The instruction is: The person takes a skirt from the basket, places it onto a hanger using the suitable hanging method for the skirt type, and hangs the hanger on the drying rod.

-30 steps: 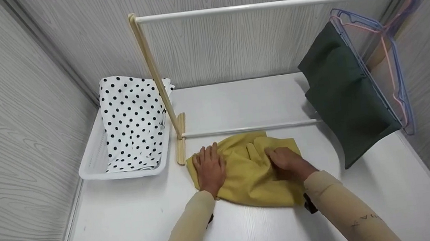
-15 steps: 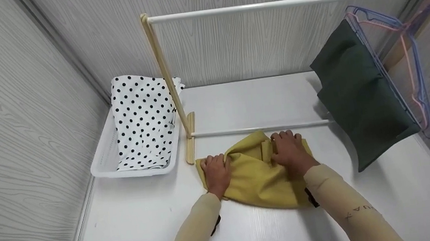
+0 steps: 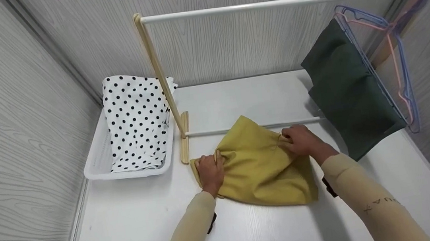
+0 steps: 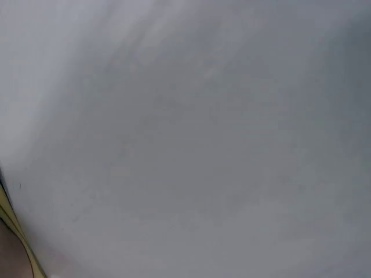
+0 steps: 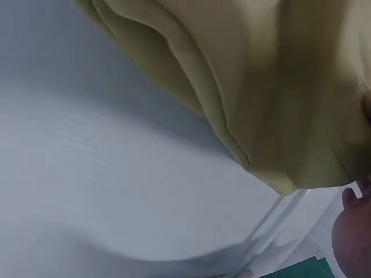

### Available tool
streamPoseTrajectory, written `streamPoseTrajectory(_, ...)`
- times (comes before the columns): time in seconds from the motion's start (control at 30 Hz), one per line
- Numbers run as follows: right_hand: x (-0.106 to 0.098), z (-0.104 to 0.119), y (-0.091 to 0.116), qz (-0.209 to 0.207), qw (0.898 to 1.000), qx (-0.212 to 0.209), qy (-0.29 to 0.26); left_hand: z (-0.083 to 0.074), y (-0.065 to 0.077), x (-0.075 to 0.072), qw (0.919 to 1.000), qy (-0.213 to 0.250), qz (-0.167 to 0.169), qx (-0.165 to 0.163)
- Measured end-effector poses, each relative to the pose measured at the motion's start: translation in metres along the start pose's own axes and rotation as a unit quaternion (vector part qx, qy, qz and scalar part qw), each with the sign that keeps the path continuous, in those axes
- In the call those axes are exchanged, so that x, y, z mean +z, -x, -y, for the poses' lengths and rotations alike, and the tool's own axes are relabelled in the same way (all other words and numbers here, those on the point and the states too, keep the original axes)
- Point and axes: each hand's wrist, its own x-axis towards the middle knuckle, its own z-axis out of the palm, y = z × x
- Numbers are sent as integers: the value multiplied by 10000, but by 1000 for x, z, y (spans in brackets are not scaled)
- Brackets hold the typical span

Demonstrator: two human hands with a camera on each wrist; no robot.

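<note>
Yellow cloth opened out, hands gripping it.

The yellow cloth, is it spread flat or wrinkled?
Wrinkled: folds and creases cross the yellow cloth between the left hand and the right hand.

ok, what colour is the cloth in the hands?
The cloth is mustard yellow; it shows best in the head view, duller in the right wrist view.

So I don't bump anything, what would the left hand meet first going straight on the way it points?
Beyond the yellow cloth it holds, the left hand would likely meet the white lower bar first, though the bar's height is hard to judge.
</note>
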Motion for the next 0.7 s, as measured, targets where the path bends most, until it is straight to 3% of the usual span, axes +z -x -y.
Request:
streamPoseTrajectory(0.13,-16,12,-3,-11,9999,71,142,-2,-2,-3,9982,474,-41,-367)
streamPoseTrajectory(0.27,-19,28,-6,-820,9938,-683,319,-10,-4,-13,9971,400,289,-573)
streamPoseTrajectory(0.33,-18,36,-8,-1296,9820,-1303,433,-23,-10,-22,9973,112,627,-368)
streamPoseTrajectory(0.43,-21,48,-13,-1618,9603,-2142,759,-54,-31,-42,9892,-200,1331,586)
streamPoseTrajectory(0.5,-25,56,-18,-1616,9465,-2591,1041,-79,-52,-58,9683,-476,1873,1580)
streamPoseTrajectory(0.53,-27,60,-20,-1566,9411,-2760,1165,-90,-62,-65,9514,-687,2136,2109)
streamPoseTrajectory(0.6,-33,66,-25,-1424,9323,-3036,1354,-108,-78,-75,9094,-1106,2606,3047)
streamPoseTrajectory(0.67,-37,73,-28,-1304,9258,-3208,1518,-119,-87,-80,8692,-1510,2872,3730)
streamPoseTrajectory(0.7,-38,75,-29,-1221,9227,-3299,1576,-121,-88,-81,8536,-1635,2991,3940)
